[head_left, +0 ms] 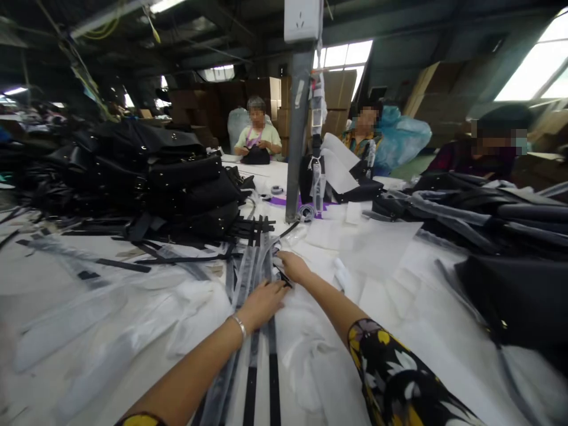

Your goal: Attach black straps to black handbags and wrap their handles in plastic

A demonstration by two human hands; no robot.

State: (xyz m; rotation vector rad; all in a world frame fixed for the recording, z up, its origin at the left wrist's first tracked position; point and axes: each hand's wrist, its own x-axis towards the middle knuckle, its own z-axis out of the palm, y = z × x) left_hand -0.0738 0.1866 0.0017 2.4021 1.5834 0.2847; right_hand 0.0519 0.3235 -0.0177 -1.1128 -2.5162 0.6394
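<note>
Long black straps [274, 378], partly sleeved in clear plastic, run away from me down the middle of the white table. My left hand [261, 305], with a silver bracelet at the wrist, lies palm down across them, fingers stretched toward the right. Just beyond it, my right hand [293, 267] has its fingers curled at a plastic-sleeved strap [265, 254]; the fingertips are partly hidden. A small dark piece [284, 279] shows between the two hands, its kind unclear.
Black handbags [186, 177] are heaped at the left, with another pile [444, 195] at the right. A metal post [298, 130] rises ahead, bearing a socket box [303, 21]. White wrapping sheets [377, 245] cover the right side. Several people [257, 133] sit across the table.
</note>
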